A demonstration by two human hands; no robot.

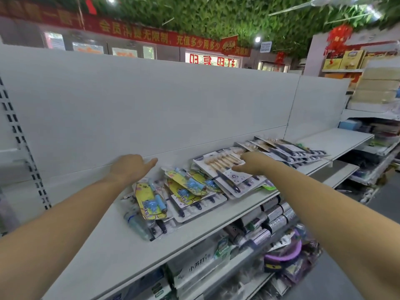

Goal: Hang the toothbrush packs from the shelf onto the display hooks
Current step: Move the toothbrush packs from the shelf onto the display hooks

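Observation:
Several toothbrush packs lie in overlapping piles on the white shelf (121,239). Yellow cartoon packs (149,201) lie at the left. A large white pack of beige-headed brushes (223,167) lies in the middle, and darker packs (281,149) lie further right. My left hand (129,168) hovers above the shelf near the back panel, thumb pointing right, holding nothing. My right hand (252,163) reaches over the large white pack, fingers spread and touching or just above its top edge. No display hooks are visible.
A plain white back panel (151,105) rises behind the shelf, with a slotted upright (19,137) at the left. Lower shelves (249,234) hold boxed and tubed goods. More shelving (372,131) stands at the right, beside an aisle floor.

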